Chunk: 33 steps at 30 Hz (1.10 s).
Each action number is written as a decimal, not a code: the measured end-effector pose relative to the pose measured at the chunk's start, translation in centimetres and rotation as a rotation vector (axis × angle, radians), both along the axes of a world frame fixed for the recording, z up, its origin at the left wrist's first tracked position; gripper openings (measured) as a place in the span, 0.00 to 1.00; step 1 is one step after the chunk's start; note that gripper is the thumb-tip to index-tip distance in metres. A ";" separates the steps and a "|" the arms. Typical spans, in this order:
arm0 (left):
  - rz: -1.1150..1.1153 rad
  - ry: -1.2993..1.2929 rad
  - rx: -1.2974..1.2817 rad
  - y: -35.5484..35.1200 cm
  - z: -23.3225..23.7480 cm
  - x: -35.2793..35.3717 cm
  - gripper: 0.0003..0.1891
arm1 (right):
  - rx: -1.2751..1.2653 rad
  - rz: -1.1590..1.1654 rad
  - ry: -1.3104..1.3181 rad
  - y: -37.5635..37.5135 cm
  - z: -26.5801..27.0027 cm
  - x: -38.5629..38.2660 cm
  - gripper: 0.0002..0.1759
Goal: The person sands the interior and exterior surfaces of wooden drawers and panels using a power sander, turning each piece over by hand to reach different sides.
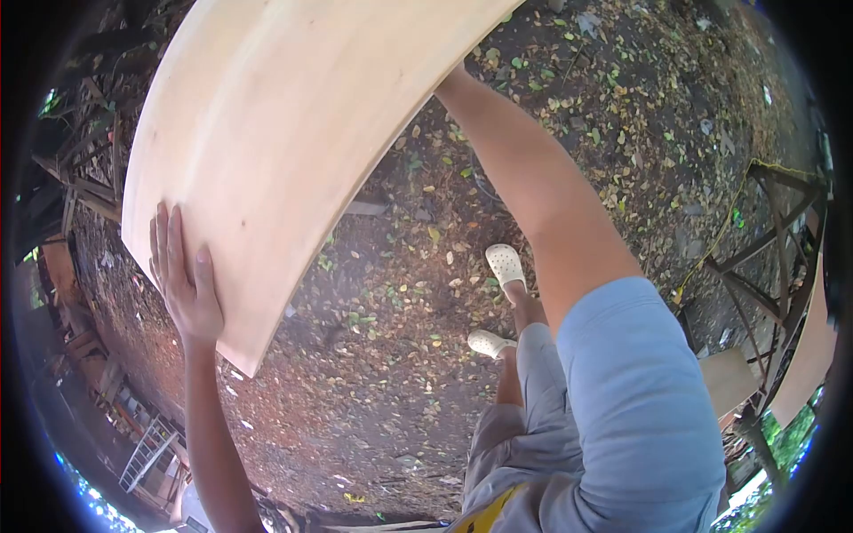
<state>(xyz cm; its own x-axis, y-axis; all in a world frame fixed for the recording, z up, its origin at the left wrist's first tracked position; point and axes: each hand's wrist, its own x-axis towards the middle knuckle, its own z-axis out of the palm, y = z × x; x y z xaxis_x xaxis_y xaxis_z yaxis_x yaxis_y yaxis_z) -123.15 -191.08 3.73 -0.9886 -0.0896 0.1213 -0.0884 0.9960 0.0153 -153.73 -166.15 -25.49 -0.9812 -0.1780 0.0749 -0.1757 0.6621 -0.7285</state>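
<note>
A long, pale plywood sheet (293,133) slants across the upper left and runs out of view at the top. My left hand (188,293) lies against its broad face near the lower end, fingers stretched out and flat on the wood. At the sheet's right-hand edge, my right hand (451,82) shows only around the wrist. The rest of that hand, with its fingers, is hidden behind the board, so its grip cannot be made out.
Dirt ground (382,355) strewn with leaves spreads below, under my cream clogs (505,264). A dark frame (773,258) with a yellow cord stands at right, near other boards (729,380). Stacked wood (75,293) and a ladder-like metal frame (148,455) are at left.
</note>
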 end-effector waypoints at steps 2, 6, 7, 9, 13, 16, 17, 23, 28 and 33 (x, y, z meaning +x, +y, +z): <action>-0.008 0.003 0.004 -0.1 -0.1 0.0 0.29 | 0.297 0.100 0.003 0.5 0.1 0.1 0.42; -0.006 -0.005 -0.030 0.0 -0.1 -0.1 0.28 | 0.607 0.354 -0.105 4.5 2.9 1.8 0.37; 0.003 -0.014 -0.041 0.2 -0.1 -0.1 0.28 | 0.648 0.367 -0.135 5.4 2.3 2.4 0.34; 0.018 -0.006 -0.043 0.4 -0.1 0.0 0.28 | 0.649 0.335 -0.193 7.0 3.0 3.7 0.32; 0.016 0.039 -0.025 0.0 -0.5 0.1 0.28 | 0.554 0.213 -0.249 10.0 4.2 7.2 0.34; 0.022 0.060 -0.014 -0.1 -0.6 0.1 0.28 | 0.568 0.172 -0.237 10.1 4.2 9.6 0.35; 0.011 0.076 0.000 -0.3 -0.6 0.0 0.28 | 0.569 0.171 -0.233 9.2 4.4 10.6 0.36; 0.036 0.115 0.013 -0.7 -1.0 0.2 0.28 | 0.446 0.272 -0.245 1.4 4.0 18.1 0.37; 0.049 0.119 0.023 -0.8 -0.9 0.1 0.28 | 0.193 0.476 -0.388 -2.9 5.4 24.5 0.31; 0.008 0.124 0.072 -1.2 -1.0 0.0 0.28 | -0.497 0.560 -0.994 -4.2 4.3 28.8 0.27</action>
